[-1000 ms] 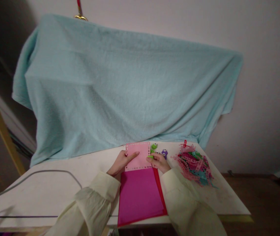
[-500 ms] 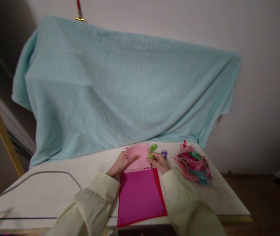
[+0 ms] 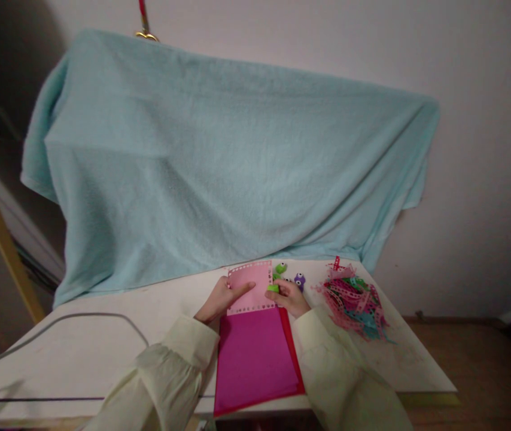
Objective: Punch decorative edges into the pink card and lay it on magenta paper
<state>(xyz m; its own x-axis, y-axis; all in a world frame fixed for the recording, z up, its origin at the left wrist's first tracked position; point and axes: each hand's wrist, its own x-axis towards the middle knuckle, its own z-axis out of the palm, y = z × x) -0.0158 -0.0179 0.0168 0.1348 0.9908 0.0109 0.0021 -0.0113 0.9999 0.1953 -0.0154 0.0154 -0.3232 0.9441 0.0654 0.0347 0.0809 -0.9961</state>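
A pink sheet of paper [image 3: 250, 282] with rows of small punched holes along its edges is held up over the far end of a magenta sheet [image 3: 255, 359]. My left hand [image 3: 225, 297] grips its left side, thumb lying across the front and fingers behind. At the right edge of the paper, my right hand [image 3: 291, 297] pinches a small bright green hole punch [image 3: 272, 288]. Part of the punch is covered by my fingers. Just beyond this hand are a green figure with eyes [image 3: 281, 267] and a purple one [image 3: 300, 279].
A tangled heap of punched paper strips [image 3: 356, 299] in pink, red, green and teal lies to the right. Red sheets [image 3: 301, 383] show under the magenta one. A grey cable [image 3: 98, 315] curves over the white table [image 3: 80, 353] at left. Behind hangs a light blue towel [image 3: 237, 155].
The green hole punch has shifted slightly left and lower at the paper's right edge, and more of it shows. My left hand keeps its hold.
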